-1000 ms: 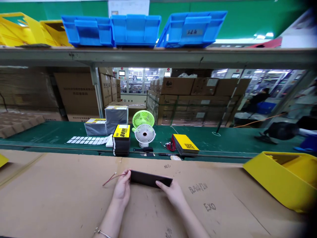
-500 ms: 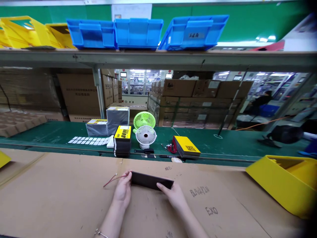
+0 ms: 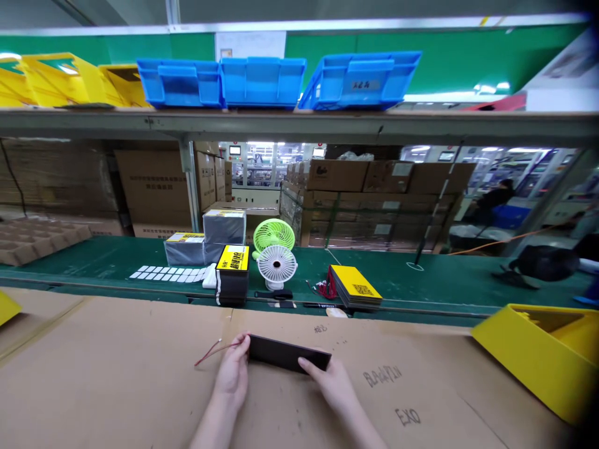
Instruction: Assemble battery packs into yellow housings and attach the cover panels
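A thin black rectangular panel [image 3: 281, 353] is held above the cardboard, spanning both hands and slightly tilted, its right end lower. My left hand [image 3: 234, 371] is closed on its left end, thumb near the upper corner. From that end, a thin red and dark wire lead [image 3: 211, 354] trails left to a small white connector. At the right end my right hand [image 3: 330, 377] grips the panel, its thumb lying on the dark face. The fingers behind the panel are hidden.
Brown cardboard [image 3: 116, 374] covers the near work surface. Behind it are a stack of yellow-topped panels [image 3: 358, 287] with red wires, a black stack [image 3: 233, 280], a white fan [image 3: 277, 265] and a green fan [image 3: 274, 234]. A yellow bin [image 3: 528, 355] stands right; blue bins [image 3: 262, 84] line the shelf.
The whole scene sits lower in the picture, as the head view has tilted up slightly. Both hands keep their hold on the black panel, with hardly any change in its pose.
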`<state>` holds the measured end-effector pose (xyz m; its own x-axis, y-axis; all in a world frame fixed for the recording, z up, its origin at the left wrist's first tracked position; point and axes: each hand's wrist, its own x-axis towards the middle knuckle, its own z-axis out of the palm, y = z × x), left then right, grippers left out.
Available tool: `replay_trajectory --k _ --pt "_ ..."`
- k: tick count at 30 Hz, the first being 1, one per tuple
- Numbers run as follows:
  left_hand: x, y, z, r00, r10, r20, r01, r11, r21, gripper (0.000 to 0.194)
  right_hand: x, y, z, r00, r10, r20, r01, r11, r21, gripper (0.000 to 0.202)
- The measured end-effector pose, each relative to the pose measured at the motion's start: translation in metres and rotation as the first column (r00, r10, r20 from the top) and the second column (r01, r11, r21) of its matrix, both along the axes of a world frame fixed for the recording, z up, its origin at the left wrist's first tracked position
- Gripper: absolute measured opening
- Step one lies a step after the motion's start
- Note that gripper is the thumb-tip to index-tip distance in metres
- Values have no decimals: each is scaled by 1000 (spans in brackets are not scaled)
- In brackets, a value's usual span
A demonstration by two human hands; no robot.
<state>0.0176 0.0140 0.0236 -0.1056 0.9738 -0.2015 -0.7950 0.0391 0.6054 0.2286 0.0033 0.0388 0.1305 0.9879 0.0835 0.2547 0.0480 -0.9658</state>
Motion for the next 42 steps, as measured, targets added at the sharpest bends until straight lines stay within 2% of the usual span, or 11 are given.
replay_trajectory --k 9,23,31,42 --pt "1 -1 0 1000 -9 10 9 999 32 17 4 -1 5 998 51 33 -51 999 -15 32" --pt "1 -2 -1 1000 -16 19 16 999 41 17 3 -3 9 998 52 46 -50 998 -37 33" --pt "1 -1 -2 1000 -17 25 16 999 46 17 4 -1 4 998 46 41 -45 998 -35 37" --pt "1 -2 -2 999 -16 34 14 999 42 17 4 -3 6 997 53 50 -51 998 -41 34"
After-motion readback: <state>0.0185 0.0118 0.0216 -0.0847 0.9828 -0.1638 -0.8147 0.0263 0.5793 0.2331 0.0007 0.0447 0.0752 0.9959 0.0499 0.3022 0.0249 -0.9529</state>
